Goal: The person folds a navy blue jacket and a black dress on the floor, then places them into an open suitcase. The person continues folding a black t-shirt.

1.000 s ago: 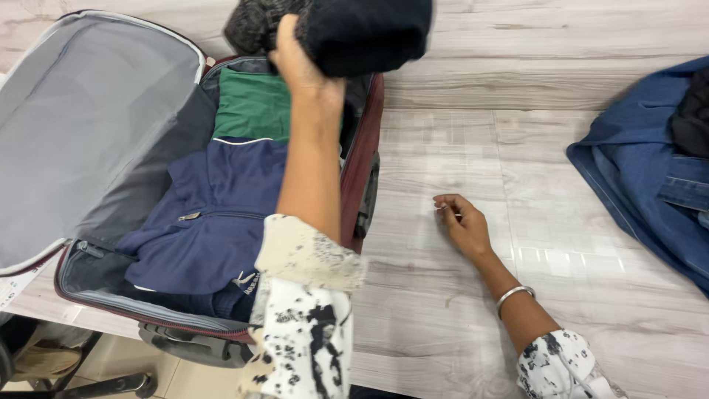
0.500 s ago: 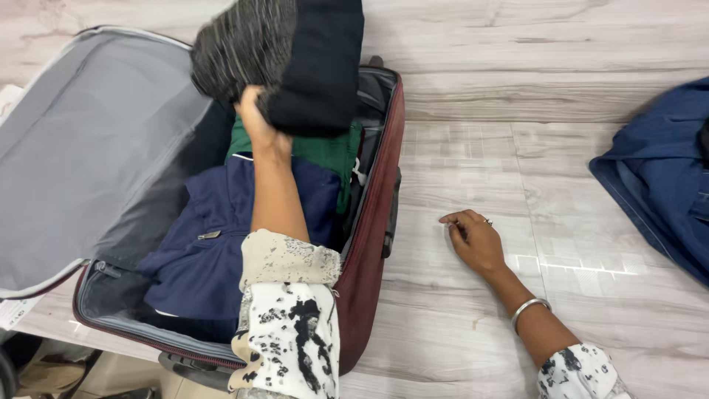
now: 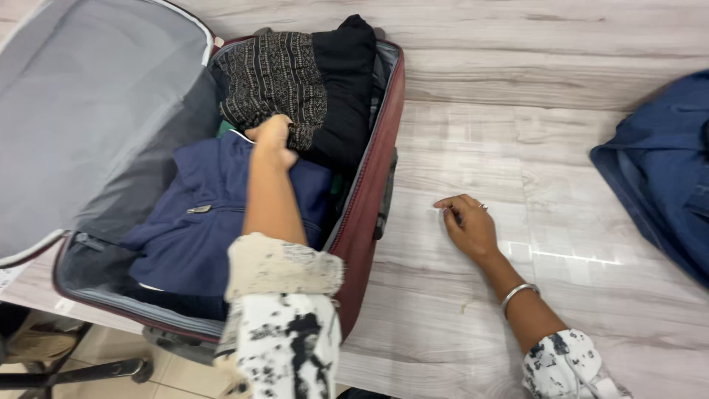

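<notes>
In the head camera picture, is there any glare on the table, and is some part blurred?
Head view: a bright glare streak lies on the pale wood-look table, just right of the right hand; the patterned sleeve at the bottom edge is soft; the left hand, on the dark folded clothes in the suitcase, looks sharp.

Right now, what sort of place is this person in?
Probably a room at home or an office, though it is hard to tell: an open maroon suitcase lies on a pale wood-grain table, with a tiled floor below.

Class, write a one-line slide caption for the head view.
Left hand presses folded black patterned clothes into an open maroon suitcase; right hand rests on the pale wood-grain table.
</notes>
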